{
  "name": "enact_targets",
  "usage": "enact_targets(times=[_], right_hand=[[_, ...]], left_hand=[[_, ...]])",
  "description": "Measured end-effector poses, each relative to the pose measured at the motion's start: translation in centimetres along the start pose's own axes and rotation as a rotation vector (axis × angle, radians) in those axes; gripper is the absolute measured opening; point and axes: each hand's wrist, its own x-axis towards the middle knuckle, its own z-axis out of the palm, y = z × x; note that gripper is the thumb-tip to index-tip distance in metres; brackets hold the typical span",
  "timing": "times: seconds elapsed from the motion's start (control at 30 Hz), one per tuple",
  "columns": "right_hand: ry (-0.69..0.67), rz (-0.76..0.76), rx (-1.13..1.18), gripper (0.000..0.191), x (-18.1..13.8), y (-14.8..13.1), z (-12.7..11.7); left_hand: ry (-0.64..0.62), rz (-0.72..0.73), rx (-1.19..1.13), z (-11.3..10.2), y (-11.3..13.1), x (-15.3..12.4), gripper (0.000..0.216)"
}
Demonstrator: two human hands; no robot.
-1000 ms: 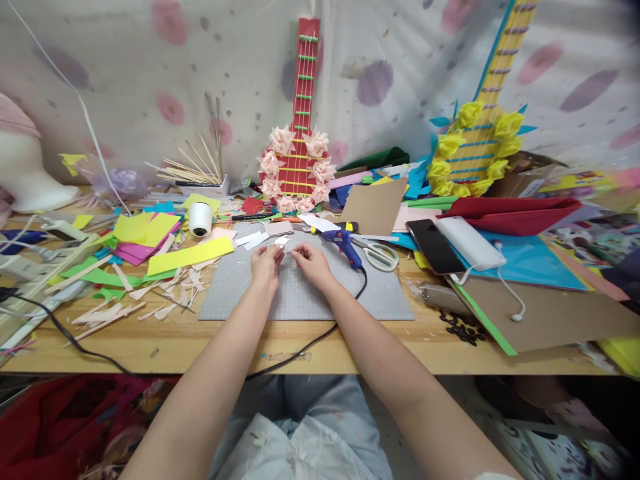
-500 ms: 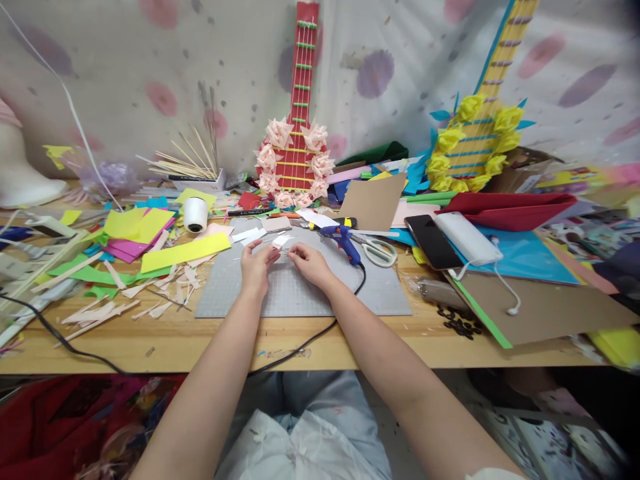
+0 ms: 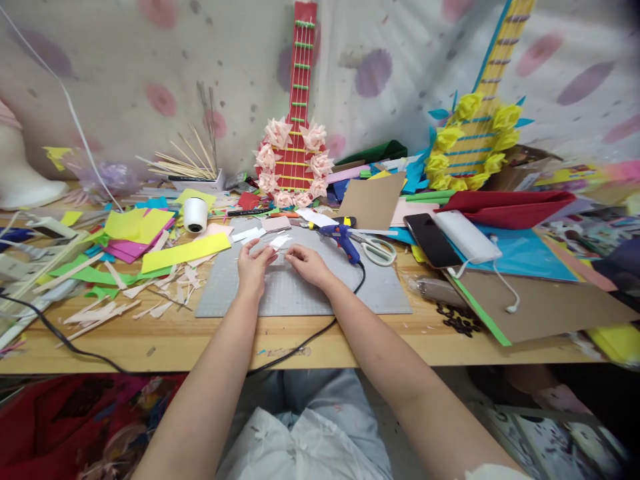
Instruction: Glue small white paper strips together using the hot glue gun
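My left hand (image 3: 253,267) is over the grey cutting mat (image 3: 295,297), its thumb and fingers pinched at a small white paper piece (image 3: 280,242). Facing it, my right hand (image 3: 307,264) has its fingertips closed on what looks like a thin stick or wire that runs between the two hands; its exact kind is too fine to make out. A blue hot glue gun (image 3: 343,241) lies just right of my right hand, beside white-handled scissors (image 3: 379,251). Behind my left hand are some white paper strips (image 3: 249,235) on the mat.
A red paper guitar (image 3: 296,153) with pink flowers and a yellow one (image 3: 473,143) stand at the back. Paper scraps (image 3: 185,283) and a white cylinder (image 3: 195,215) are left. A phone (image 3: 433,240) lies right. The glue gun's black cord (image 3: 320,332) crosses the front edge.
My left hand has turned slightly and shifted a little left. The white paper piece has tilted slightly between the hands. My right hand is nearly unmoved.
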Motion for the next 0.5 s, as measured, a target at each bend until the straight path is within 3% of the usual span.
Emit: enact_targets(times=[0.3, 0.5], right_hand=[[-0.082, 0.014, 0.048, 0.018, -0.32, -0.26, 0.32], [0.109, 0.163, 0.268, 0.033, 0.58, 0.21, 0.93]], left_hand=[[0.046, -0.060, -0.046, -0.12, 0.24, 0.25, 0.044], [-0.004, -0.021, 0.058, 0.09, -0.07, -0.27, 0.048]])
